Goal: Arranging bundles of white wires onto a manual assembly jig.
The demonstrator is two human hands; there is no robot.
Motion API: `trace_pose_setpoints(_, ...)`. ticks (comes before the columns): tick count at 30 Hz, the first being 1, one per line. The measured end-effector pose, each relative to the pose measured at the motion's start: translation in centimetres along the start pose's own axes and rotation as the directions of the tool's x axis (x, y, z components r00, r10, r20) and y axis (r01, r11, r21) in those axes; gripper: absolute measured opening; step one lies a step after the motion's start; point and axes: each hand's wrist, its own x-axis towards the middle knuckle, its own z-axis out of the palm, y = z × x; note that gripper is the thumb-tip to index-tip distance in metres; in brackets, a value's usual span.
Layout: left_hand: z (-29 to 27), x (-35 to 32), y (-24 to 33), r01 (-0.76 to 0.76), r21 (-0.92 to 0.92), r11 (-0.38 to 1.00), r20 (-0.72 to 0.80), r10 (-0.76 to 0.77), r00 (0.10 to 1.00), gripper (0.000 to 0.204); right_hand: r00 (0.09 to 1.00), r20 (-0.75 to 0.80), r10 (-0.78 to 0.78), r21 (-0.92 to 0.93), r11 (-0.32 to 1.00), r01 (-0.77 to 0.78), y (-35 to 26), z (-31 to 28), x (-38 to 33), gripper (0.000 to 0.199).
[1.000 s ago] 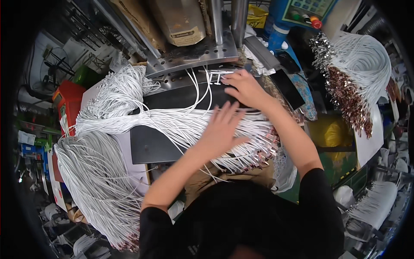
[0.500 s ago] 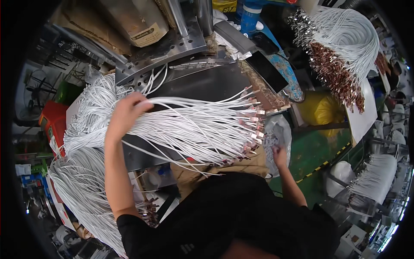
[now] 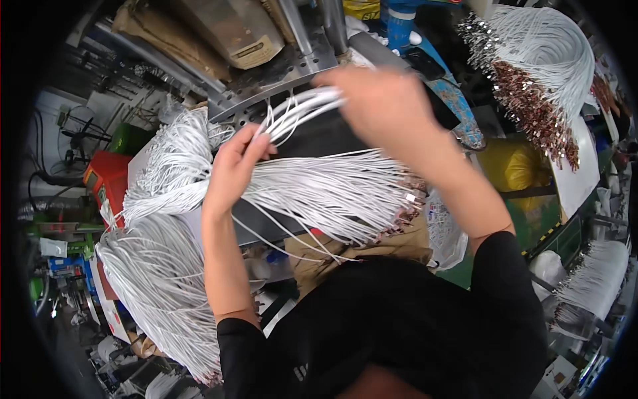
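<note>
My left hand [image 3: 234,165] is closed with thumb and fingers around a small bunch of white cables [image 3: 299,110], lifted above the rest. At the other end of this bunch, my right hand [image 3: 382,106] is closed on it, blurred by motion; the cable ends there are hidden. Beneath both hands, a large fan of white cables [image 3: 319,189] lies across the dark metal plate, its copper-coloured terminals [image 3: 411,199] toward the right. A few loose strands cross the near side of the fan.
More white cable coils hang at the near left [image 3: 159,279] and far right [image 3: 551,53]. A perforated metal frame [image 3: 279,83] with posts stands behind the plate. A clear plastic bag [image 3: 444,229] lies right of the fan, a yellow bag [image 3: 515,166] beyond it.
My right hand has come up from beside the plastic bag to the far side of the fan, onto the small bunch. That bunch is raised and bent upward. The whole view has shifted.
</note>
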Motion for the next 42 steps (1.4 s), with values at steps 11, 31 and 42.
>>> trace_pose_setpoints(11, 0.9, -1.1, -2.6, 0.090, 0.390, 0.917, -0.294, 0.031, 0.955, 0.024, 0.999, -0.021, -0.040, -0.069, 0.997, 0.038, 9.5, 7.3, -2.8, 0.034)
trace_pose_setpoints(31, 9.0, -1.9, 2.2, 0.499, -0.292, 0.816, 0.554, -0.281, 0.783, 0.027, 0.916, 0.104, -0.387, -0.314, 0.861, 0.399, 5.4, 6.5, -3.5, 0.013)
trace_pose_setpoints(42, 11.4, 3.8, -1.5, 0.444, -0.626, 0.641, 0.358, -0.270, 0.894, 0.026, 0.994, 0.087, 0.070, 0.558, 0.823, -0.107, 10.3, 9.0, -1.5, 0.032)
